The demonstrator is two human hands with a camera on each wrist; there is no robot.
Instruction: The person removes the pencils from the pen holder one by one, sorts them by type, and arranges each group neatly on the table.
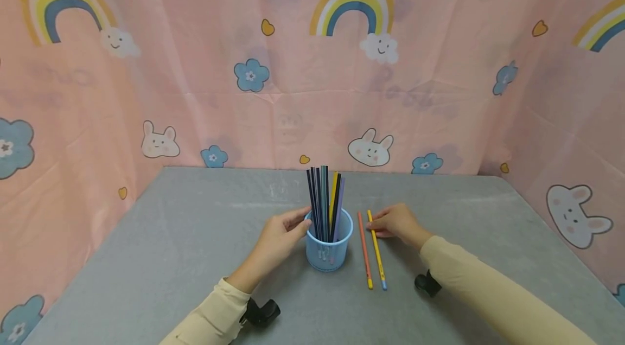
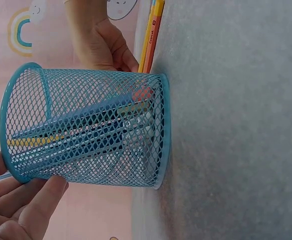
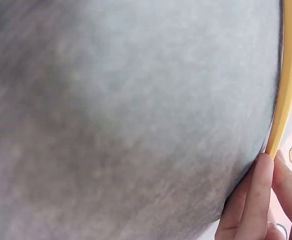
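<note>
A light blue mesh pencil cup (image 1: 328,258) stands upright on the table, holding several dark pencils (image 1: 318,198), a yellow one and a purple one. My left hand (image 1: 279,237) grips the cup's rim from the left; in the left wrist view its fingers (image 2: 41,205) lie along the mesh near the rim. To the right of the cup, a yellow pencil (image 1: 377,255) lies with its blue end toward me. My right hand (image 1: 397,224) pinches its far end between thumb and fingers, also seen in the right wrist view. An orange pencil (image 1: 364,253) lies just left of the yellow one.
The grey tabletop (image 1: 195,258) spreads to both sides of the cup. A pink patterned curtain (image 1: 303,112) hangs behind the table and along its sides. Black wrist cameras (image 1: 263,313) are strapped under both sleeves.
</note>
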